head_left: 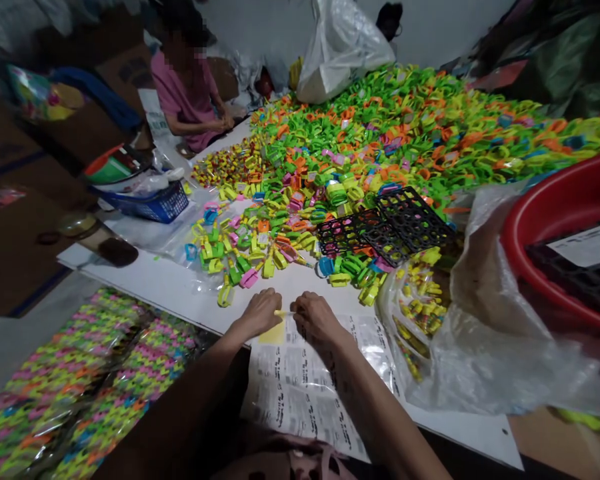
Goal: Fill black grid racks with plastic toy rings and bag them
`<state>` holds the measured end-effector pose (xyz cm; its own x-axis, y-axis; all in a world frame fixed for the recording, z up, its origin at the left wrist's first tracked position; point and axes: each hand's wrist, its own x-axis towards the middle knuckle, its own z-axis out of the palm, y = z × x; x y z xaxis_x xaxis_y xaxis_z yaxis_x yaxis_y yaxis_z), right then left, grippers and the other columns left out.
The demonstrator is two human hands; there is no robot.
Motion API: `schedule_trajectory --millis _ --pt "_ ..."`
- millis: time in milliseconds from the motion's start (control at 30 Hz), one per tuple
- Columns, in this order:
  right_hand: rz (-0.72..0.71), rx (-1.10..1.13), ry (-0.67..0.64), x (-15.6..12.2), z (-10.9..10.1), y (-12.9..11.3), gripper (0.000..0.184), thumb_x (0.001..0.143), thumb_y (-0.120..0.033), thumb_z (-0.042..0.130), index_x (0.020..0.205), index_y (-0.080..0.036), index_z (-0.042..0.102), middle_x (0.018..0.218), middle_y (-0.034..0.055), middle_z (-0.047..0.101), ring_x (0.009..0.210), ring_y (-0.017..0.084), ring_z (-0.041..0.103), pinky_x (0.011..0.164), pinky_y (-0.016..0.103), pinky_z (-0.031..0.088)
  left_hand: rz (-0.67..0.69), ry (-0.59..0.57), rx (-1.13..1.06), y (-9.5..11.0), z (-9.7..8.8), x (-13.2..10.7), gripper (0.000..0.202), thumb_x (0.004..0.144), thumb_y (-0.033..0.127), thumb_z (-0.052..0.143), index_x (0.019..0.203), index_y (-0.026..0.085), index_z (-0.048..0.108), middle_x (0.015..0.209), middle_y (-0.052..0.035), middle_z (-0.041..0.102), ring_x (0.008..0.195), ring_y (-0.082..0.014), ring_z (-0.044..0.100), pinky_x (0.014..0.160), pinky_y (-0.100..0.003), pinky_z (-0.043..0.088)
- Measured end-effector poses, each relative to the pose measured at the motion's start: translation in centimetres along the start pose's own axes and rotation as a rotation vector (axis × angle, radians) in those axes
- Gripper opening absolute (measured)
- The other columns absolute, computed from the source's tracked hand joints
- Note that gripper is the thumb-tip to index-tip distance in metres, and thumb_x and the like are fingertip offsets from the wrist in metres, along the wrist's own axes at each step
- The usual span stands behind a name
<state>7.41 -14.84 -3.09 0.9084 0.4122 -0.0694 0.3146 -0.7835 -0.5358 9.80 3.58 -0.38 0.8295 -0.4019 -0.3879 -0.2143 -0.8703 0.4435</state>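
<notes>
My left hand (263, 313) and my right hand (317, 319) meet above a white board (180, 293), pinching a small yellow plastic piece (283, 313) between them. Its shape is mostly hidden by my fingers. Under my hands lies a clear bag of printed paper inserts (300, 390). A large heap of neon green, yellow and orange plastic loops (380, 143) spreads beyond them, and the nearest loose pieces (267, 267) lie just ahead of my fingers. Black plastic grid racks (385, 223) rest on the heap.
A red plastic basin (565, 227) and a crumpled clear bag (490, 327) stand to the right. Filled packets (80, 380) lie lower left. A seated co-worker in a pink top (185, 93) works beyond the heap, near a blue basket (150, 203).
</notes>
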Motion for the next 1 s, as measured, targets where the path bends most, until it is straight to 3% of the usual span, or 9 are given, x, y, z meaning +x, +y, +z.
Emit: schedule_trajectory --millis 133,267,400,500,600,700,800,900,1000 --pt "-0.03 0.013 0.136 -1.0 -0.6 -1.1 0.018 0.089 -0.017 0.054 0.102 -0.018 0.065 0.1 0.0073 0.062 0.095 0.021 0.053 0.083 0.031 0.036 0.041 -0.029 -0.204 -0.7 0.3 0.4 0.016 0.078 0.026 0.054 0.085 0.017 0.065 0.083 -0.0027 0.064 0.085 -0.0195 0.058 0.076 -0.028 0.04" --pt "-0.111 -0.139 0.25 -1.5 -0.3 -2.4 0.023 0.092 -0.018 0.049 0.111 -0.019 0.062 0.104 0.0094 0.062 0.095 0.023 0.051 0.084 0.036 0.036 0.057 -0.05 -0.365 -0.8 0.0 1.2 0.029 0.079 0.04 0.047 0.071 0.015 0.06 0.063 0.0017 0.054 0.066 -0.0148 0.051 0.06 -0.024 0.036" --pt "-0.18 -0.241 0.376 -1.8 0.5 -2.0 0.037 0.092 -0.011 0.046 0.127 -0.017 0.053 0.116 0.0119 0.062 0.101 0.023 0.052 0.088 0.038 0.038 0.076 -0.09 -0.413 -0.2 -1.3 2.0 0.037 0.079 0.046 0.042 0.077 0.014 0.059 0.061 0.0018 0.052 0.061 -0.0135 0.049 0.057 -0.023 0.037" --pt "-0.289 -0.163 0.538 -3.1 -0.2 -1.7 0.028 0.092 -0.013 0.046 0.116 -0.019 0.059 0.108 0.0098 0.065 0.096 0.022 0.054 0.084 0.038 0.041 0.09 -0.098 -0.334 -0.1 -2.3 2.3 0.031 0.078 0.04 0.044 0.078 0.014 0.061 0.063 0.0 0.055 0.062 -0.0146 0.051 0.057 -0.024 0.038" --pt "-0.342 0.055 0.712 -5.7 -2.7 -1.3 0.018 0.09 -0.016 0.051 0.101 -0.022 0.064 0.094 0.0069 0.067 0.087 0.021 0.057 0.077 0.037 0.045 0.088 -0.049 -0.167 -0.4 -3.4 2.7 0.015 0.072 0.028 0.052 0.064 0.016 0.058 0.063 -0.0019 0.056 0.069 -0.0185 0.055 0.064 -0.027 0.039" --pt "-0.126 0.282 0.954 -8.8 -5.6 0.4 0.013 0.086 -0.02 0.057 0.093 -0.025 0.066 0.091 0.0059 0.068 0.087 0.022 0.061 0.077 0.038 0.049 0.097 0.015 -0.016 0.4 -5.4 4.4 0.004 0.063 0.015 0.058 0.06 0.017 0.058 0.072 -0.0059 0.06 0.083 -0.0247 0.058 0.078 -0.034 0.041" --pt "0.251 0.538 1.15 -10.7 -7.4 2.7 0.012 0.082 -0.034 0.063 0.082 -0.022 0.066 0.082 0.0051 0.067 0.079 0.021 0.063 0.071 0.034 0.051 0.234 0.12 0.083 3.9 -8.1 8.6 0.024 0.071 0.018 0.061 0.095 0.017 0.065 0.109 -0.0106 0.062 0.109 -0.0279 0.055 0.095 -0.037 0.039" --pt "0.433 0.702 1.038 -11.2 -6.6 3.4 0.024 0.076 -0.045 0.066 0.075 -0.02 0.066 0.073 0.0035 0.065 0.069 0.02 0.061 0.063 0.03 0.051 0.362 0.196 0.17 8.7 -10.3 14.7 0.061 0.077 0.027 0.066 0.134 0.018 0.046 0.141 -0.0134 0.045 0.132 -0.0289 0.039 0.108 -0.038 0.03" --pt "0.471 0.665 0.851 -11.0 -3.4 2.5 0.017 0.074 -0.04 0.066 0.067 -0.024 0.065 0.065 0.0012 0.062 0.06 0.019 0.057 0.055 0.027 0.048 0.306 0.156 0.172 12.2 -11.1 20.4 0.101 0.055 0.023 0.084 0.143 0.016 0.034 0.143 -0.0191 0.045 0.132 -0.0365 0.039 0.107 -0.043 0.032"
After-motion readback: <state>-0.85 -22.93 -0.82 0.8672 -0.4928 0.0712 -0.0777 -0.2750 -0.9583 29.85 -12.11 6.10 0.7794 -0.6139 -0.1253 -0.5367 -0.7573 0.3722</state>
